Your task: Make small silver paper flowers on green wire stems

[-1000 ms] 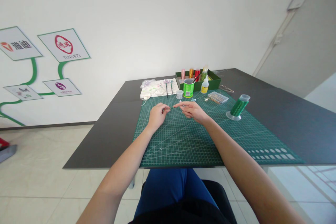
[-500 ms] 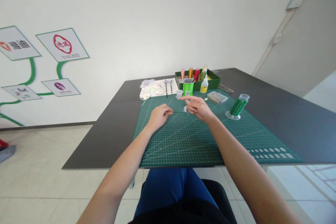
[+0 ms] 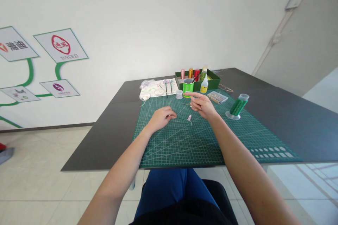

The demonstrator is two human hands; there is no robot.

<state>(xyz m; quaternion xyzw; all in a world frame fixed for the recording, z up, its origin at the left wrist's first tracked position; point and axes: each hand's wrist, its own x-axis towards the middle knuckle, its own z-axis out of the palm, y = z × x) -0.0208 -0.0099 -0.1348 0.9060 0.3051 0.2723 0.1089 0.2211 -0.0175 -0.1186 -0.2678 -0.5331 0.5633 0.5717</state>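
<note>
My left hand rests low over the green cutting mat, its thumb and fingers pinched on a thin green flower stem. The stem points right and ends in a small pale pink flower with thin strands hanging off it. To the right, my right hand is raised above the mat, index finger stretched out to the left, the other fingers curled in. A thin dark piece with a whitish tip shows by its fingertips; whether it is held I cannot tell.
Behind my hands stand a green can, a small white spool, a glue bottle and a green box with thread spools. Rightward are a clear case and a green thread spool. Brushes lie on a white cloth.
My right hand has drawn slightly away from the flower, leaving a gap. The flower has shifted a little right and toward me, still on the stem in my left hand.
</note>
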